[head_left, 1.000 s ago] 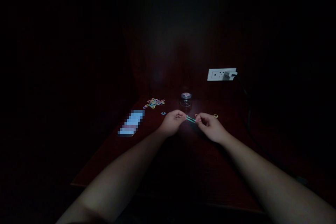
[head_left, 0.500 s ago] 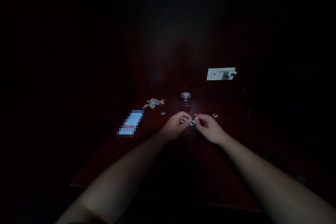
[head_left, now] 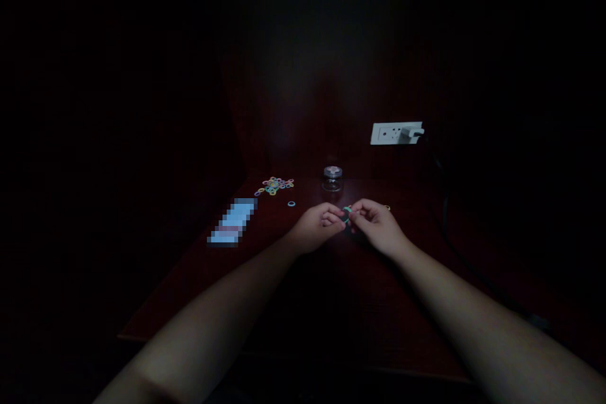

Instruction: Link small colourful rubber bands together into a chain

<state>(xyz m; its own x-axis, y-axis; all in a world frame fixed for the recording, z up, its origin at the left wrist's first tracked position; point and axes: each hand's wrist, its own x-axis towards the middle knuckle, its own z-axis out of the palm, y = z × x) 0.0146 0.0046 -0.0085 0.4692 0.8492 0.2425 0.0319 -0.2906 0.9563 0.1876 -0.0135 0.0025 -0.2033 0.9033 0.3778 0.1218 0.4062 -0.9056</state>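
Observation:
A small green hair tie (head_left: 346, 215) is held up between my hands, above the dark red tabletop. My right hand (head_left: 376, 225) pinches it between thumb and forefinger. From the other side my left hand (head_left: 318, 227) has its curled fingertips at the ring's left edge, with the thumb just below. Beyond them stands a clear jar (head_left: 332, 183) with its lid on. A single light blue hair tie (head_left: 291, 204) lies left of my left hand. Behind my right hand, a yellow hair tie (head_left: 388, 207) is mostly covered.
Several pastel hair ties (head_left: 273, 186) lie heaped at the table's back left. In front of them is a bright, pixelated rectangle (head_left: 233, 222). A white wall socket (head_left: 396, 133) holds a plug, whose dark cable (head_left: 445, 214) runs down the right side.
The green hair tie has turned and now shows as a rounder loop. My right hand has risen slightly and covers more of the ties behind it. The view has shifted a little.

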